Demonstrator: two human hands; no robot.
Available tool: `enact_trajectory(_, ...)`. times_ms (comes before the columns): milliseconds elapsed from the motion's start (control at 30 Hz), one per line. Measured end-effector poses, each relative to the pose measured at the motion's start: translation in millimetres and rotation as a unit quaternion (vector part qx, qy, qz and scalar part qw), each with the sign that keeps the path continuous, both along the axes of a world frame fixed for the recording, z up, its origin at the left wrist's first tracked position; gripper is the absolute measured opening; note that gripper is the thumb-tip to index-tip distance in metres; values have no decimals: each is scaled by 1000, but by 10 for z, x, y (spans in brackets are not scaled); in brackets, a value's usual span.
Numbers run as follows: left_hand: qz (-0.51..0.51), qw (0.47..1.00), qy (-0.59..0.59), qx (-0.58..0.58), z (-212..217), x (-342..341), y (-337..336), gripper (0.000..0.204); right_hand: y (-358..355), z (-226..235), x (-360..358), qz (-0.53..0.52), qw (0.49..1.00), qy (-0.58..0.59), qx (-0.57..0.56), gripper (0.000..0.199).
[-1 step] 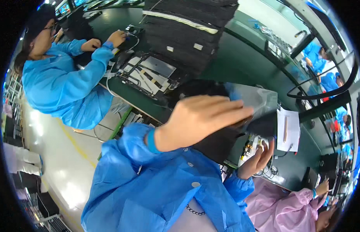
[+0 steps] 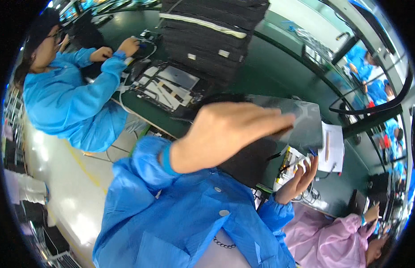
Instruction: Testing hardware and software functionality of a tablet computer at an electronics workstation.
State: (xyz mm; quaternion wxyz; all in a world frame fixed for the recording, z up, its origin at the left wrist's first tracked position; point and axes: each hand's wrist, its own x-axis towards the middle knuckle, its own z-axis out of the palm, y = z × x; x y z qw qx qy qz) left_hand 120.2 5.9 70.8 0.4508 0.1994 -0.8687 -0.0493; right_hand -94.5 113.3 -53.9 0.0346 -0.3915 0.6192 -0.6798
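Your left hand (image 2: 216,136) holds its fingers together above the dark panel (image 2: 248,165), perhaps to spread pressure, though I cannot tell their grip, with the glossy grey sheet (image 2: 308,123) near their tips and your right hand's (image 2: 297,185) fingers apart.

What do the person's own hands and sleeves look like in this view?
The left hand and right hand are both ungloved. The left sleeve and right sleeve are loose, plain blue cloth; the right one ends in a gathered cuff. A blue-teal band circles the left wrist; I see none on the right.
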Motion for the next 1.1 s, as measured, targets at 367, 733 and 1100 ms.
enact_trajectory(367, -291, 742, -392, 459, -165, -820, -1407, 32, -87, 332, 267, 71, 871, 467, 135, 48)
enact_trajectory(733, -360, 745, -294, 478, -1090, -1069, -1509, 46, -232, 327, -515, 211, 909, 276, 230, 29)
enact_trajectory(1100, -221, 953, -209, 16, -444, -266, 17, 36, -933, -234, -1449, 107, 741, 537, 388, 40)
